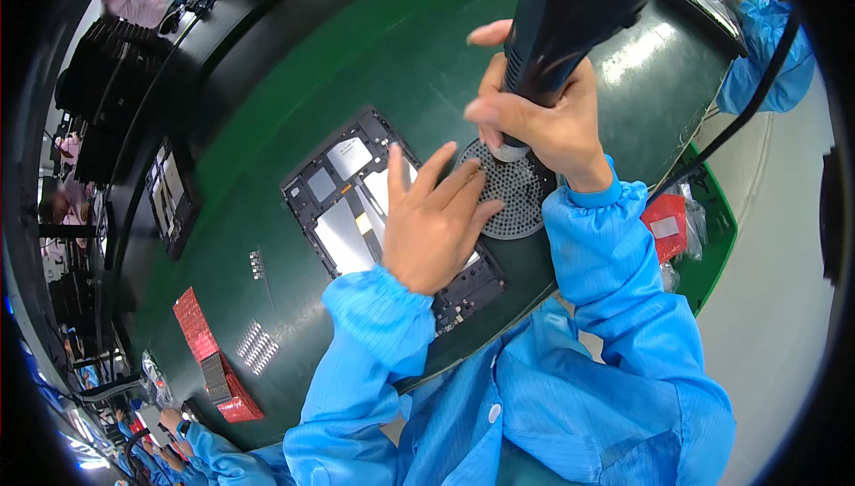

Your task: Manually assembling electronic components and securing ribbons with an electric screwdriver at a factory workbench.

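Observation:
My right hand grips a thick black handheld tool that looks like an electric screwdriver. Its narrow lower end comes down over a round grey plate full of small holes, and whether the tip touches it I cannot tell. Spread fingers mark my left hand, which is open over the right side of an opened tablet-like device. Its fingertips reach the rim of the round plate. The device lies flat, showing a black frame, silvery panels and a flat cable; my left hand and sleeve hide part of it.
Red bubble-wrap strips lie at the left, beside rows of small metal parts. Another opened device rests on the far left. A green bin holding a red packet is at the right. A black cable hangs there. Co-workers' blue sleeves show.

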`<state>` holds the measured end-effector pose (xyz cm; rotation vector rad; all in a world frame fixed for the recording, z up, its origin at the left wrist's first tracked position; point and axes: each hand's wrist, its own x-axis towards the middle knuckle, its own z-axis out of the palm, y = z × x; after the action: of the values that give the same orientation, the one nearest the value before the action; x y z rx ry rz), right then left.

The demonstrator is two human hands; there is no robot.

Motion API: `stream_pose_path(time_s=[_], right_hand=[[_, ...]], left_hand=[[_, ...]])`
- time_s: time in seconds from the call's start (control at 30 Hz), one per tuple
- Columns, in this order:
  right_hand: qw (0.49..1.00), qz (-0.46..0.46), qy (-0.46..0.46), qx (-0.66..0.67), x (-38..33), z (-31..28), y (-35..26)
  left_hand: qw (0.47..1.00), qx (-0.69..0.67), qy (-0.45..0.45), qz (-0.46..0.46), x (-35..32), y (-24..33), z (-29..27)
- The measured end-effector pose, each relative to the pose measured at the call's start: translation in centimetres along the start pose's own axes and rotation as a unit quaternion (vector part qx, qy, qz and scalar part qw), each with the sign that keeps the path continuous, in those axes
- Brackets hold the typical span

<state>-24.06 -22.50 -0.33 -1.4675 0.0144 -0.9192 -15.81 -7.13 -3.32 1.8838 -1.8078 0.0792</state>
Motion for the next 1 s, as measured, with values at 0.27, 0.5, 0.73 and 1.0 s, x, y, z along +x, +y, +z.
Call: stream_pose_path(time_s=[0.27, 0.5, 0.73, 1.0], right_hand=[[0.996, 0.04, 0.074, 0.027, 0.2, 0.7, 1.0], [0.998, 0.038, 0.053, -0.015, 0.0, 1.0, 1.8], [0.998, 0.023, 0.057, -0.012, -0.2, 1.0, 2.5], [0.997, 0.037, 0.047, -0.038, -0.1, 1.8, 2.4]], left_hand=[[0.993, 0.026, 0.004, -0.113, -9.3, -0.3, -4.9], [0.997, -0.031, -0.003, -0.069, -13.9, 1.2, -2.2], [0.992, -0.061, 0.046, -0.105, -13.4, 2.4, -1.9], [0.977, -0.138, 0.126, -0.103, -13.4, 1.7, -4.3]])
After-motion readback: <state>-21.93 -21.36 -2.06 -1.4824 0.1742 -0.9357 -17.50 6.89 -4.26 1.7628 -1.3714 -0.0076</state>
